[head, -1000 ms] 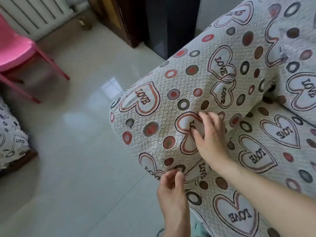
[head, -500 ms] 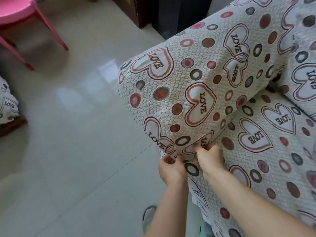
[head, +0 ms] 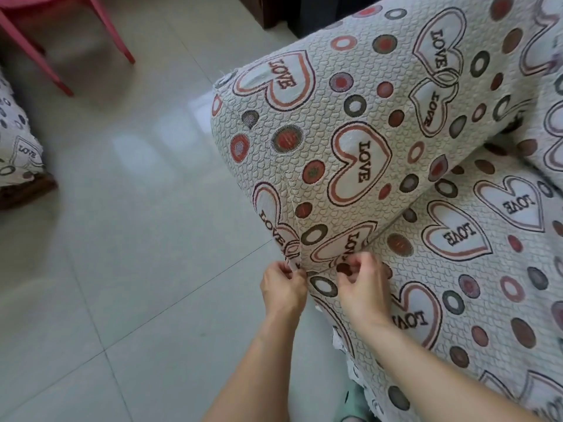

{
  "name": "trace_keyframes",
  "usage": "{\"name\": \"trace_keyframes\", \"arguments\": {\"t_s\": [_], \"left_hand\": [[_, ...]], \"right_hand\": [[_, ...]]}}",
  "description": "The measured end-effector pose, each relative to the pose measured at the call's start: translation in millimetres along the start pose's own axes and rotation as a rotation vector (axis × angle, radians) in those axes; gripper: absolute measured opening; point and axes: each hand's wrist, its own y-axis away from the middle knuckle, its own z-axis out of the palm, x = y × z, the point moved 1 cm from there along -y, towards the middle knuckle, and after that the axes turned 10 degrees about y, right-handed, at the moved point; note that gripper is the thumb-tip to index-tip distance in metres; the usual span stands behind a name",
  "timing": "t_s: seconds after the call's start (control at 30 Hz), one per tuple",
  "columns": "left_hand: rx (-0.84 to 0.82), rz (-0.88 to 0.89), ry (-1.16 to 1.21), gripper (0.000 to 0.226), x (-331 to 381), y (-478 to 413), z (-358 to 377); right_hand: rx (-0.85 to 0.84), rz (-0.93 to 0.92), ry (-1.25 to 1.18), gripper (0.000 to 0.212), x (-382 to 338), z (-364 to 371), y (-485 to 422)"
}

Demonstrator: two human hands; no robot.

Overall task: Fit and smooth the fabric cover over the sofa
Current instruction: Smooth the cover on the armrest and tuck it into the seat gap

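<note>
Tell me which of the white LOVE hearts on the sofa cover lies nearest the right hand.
The white heart at the armrest's lower front, directly above the right hand, whose fingertips pinch the fabric at its lower edge. The other hearts lie clearly farther away.

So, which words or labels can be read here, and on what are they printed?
"LOVE": inside each heart on the sofa cover.
"LOVE": on a heart of the patterned fabric at the left edge.
No other text, brand or number is visible.

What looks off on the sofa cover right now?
The heart-patterned quilted fabric cover is bunched into a vertical fold at the armrest's front corner, above both hands' grip; its frayed edge hangs loose below.
</note>
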Motion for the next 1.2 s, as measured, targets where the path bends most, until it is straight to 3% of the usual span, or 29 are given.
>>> {"name": "trace_keyframes", "arguments": {"t_s": [0.07, 0.13, 0.23, 0.37, 0.43, 0.57, 0.63, 0.77, 0.97, 1.1, 1.2], "left_hand": [[0.002, 0.042, -0.046, 0.011, -3.1, 1.3, -1.2], [0.005, 0.065, -0.088, 0.011, -3.9, -1.5, -1.2], [-0.002, 0.060, -0.147, 0.006, -3.1, -11.4, 3.6], [-0.037, 0.034, -0.125, 0.008, 1.8, -12.4, 4.0], [-0.045, 0.032, 0.031, 0.012, 13.2, -14.0, -1.9], [0.048, -0.025, 0.701, 0.028, 73.3, -34.8, -24.6], [0.043, -0.006, 0.798, 0.024, 99.4, -47.5, -36.2], [0.030, -0.006, 0.611, 0.008, 114.2, -55.2, -51.9], [0.185, 0.117, 0.182, 0.031, 113.2, -65.4, -63.2], [0.088, 0.065, 0.197, 0.017, 119.0, -74.0, -62.9], [-0.028, 0.099, 0.469, 0.011, 142.0, -87.7, -79.9]], "right_hand": [[0.094, -0.296, 0.205, 0.029, 1.6, -8.8, -1.6], [0.055, -0.439, 0.376, 0.038, 4.4, -11.0, -5.0], [-0.090, -0.519, 0.570, 0.044, 2.5, -17.8, -8.5], [-0.142, -0.570, 0.514, 0.037, -1.7, -32.5, -15.7], [-0.038, -0.605, 0.414, 0.030, -6.5, -40.5, -18.0], [0.143, -0.657, 0.225, 0.038, -42.8, -55.5, -25.3], [0.154, -0.706, 0.227, 0.044, -67.8, -58.4, -29.4], [0.122, -0.694, 0.269, 0.042, -103.0, -54.8, -27.1], [0.226, -0.785, 0.322, 0.041, -118.0, -45.5, -30.5], [0.306, -0.793, 0.314, 0.047, -151.9, -39.2, -38.5], [0.319, -0.755, 0.292, 0.046, -193.0, -35.1, -50.0]]}}
